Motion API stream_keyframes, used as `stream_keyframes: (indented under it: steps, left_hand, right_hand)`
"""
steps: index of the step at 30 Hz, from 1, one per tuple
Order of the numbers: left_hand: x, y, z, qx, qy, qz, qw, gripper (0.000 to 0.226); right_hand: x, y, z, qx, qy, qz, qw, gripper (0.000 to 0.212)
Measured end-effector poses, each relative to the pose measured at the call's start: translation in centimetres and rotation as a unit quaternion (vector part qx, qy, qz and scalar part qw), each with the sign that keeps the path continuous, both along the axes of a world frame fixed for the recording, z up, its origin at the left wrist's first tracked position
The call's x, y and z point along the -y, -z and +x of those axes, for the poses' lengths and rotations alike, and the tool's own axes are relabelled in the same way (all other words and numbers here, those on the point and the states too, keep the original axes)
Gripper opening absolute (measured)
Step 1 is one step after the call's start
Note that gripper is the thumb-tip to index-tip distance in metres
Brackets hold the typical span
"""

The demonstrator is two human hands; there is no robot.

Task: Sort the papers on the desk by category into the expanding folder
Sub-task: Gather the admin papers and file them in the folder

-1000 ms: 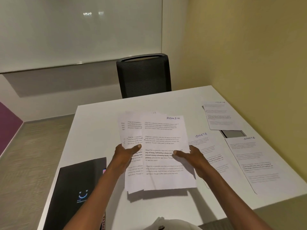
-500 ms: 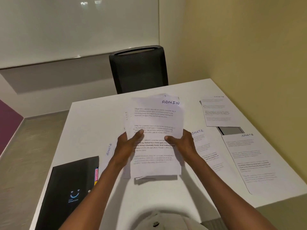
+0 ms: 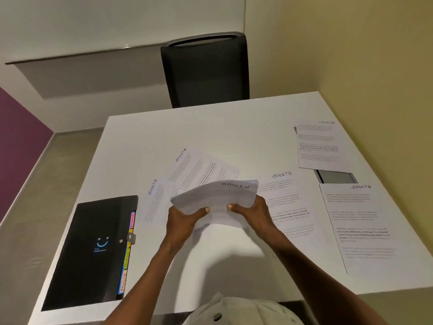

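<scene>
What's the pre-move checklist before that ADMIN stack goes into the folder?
1. Grip: left hand and right hand both hold the ADMIN stack - ok.
2. Top sheet reads ADMIN - ok; sheets beneath - cannot tell.
3. Stack edges squared - not ok, sheets fan out.
4. Expanding folder open - not ok, flap lies closed.
5. Which tab is the admin one - cannot tell, too blurred.
6. SPORTS sheets lie apart on the desk - ok.

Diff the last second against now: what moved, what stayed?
Both hands, left hand and right hand, keep gripping the ADMIN stack, now squared up and tipped flatter and lower. Two SPORTS sheets show behind it. The black folder stays shut.
</scene>
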State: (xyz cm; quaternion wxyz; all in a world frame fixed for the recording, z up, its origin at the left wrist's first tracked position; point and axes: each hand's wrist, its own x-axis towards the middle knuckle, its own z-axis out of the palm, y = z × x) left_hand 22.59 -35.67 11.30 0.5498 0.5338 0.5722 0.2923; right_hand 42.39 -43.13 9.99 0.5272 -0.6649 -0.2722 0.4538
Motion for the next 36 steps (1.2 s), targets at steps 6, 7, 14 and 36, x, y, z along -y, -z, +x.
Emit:
stream_keyframes:
  steps: [6,7,14,36]
  left_hand:
    - [-0.5,-1.0,1.6,-0.016,-0.039,0.023,0.999,0.043]
    - [-0.5,-1.3,1.7,-0.011,-0.046,0.027,0.999,0.044]
    - [-0.4,-2.1,1.8,0.034,-0.044,0.039,0.998,0.042]
    - [-0.7,0.0,1.7,0.035,-0.025,0.019,0.999,0.035]
  right_hand:
    - [-0.7,-1.0,0.1,0.018,0.002,0.014,1.000,0.041]
    - [-0.9,-1.5,0.3,0.021,0.005,0.020,1.000,0.041]
    - [-0.4,-2.4,1.4,0.024,0.013,0.059,0.998,0.038]
    - [0.7,-0.4,2.4,0.013,0.025,0.022,0.999,0.032]
